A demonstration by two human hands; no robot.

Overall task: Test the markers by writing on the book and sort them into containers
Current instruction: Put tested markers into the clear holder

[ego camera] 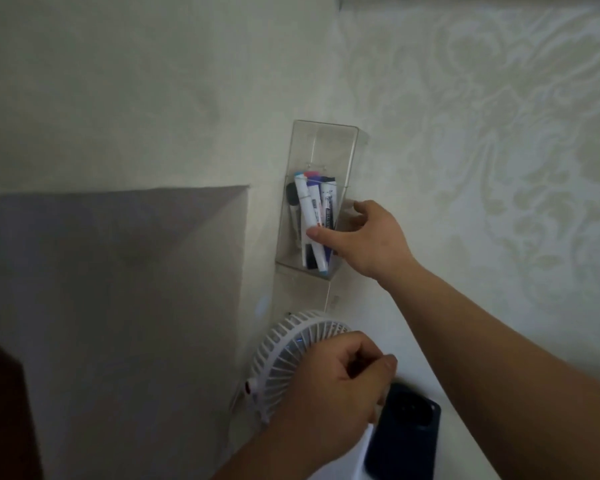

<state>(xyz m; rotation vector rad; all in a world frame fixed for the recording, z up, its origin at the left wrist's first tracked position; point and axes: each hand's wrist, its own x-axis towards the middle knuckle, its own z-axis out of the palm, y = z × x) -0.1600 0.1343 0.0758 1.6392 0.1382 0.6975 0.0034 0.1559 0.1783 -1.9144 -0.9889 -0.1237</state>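
Nearest me, my left hand (pixel 329 396) is curled with the thumb against the forefinger; I cannot tell whether it pinches anything. It hangs in front of a white fan (pixel 288 344), and a dark phone (pixel 407 434) lies just beside it, lower and to the right. Further up, my right hand (pixel 364 240) grips the clear holder (pixel 326 143) fixed to the wall (pixel 153 98), with the thumb laid across its front and the fingers wrapped round its right side. The markers (pixel 312 209) stand bunched in the lower half of the holder, leaning, with their coloured caps up. The holder sits just right of the top right corner of a grey panel (pixel 118 289). Patterned wallpaper (pixel 499 133) covers the wall to the right.
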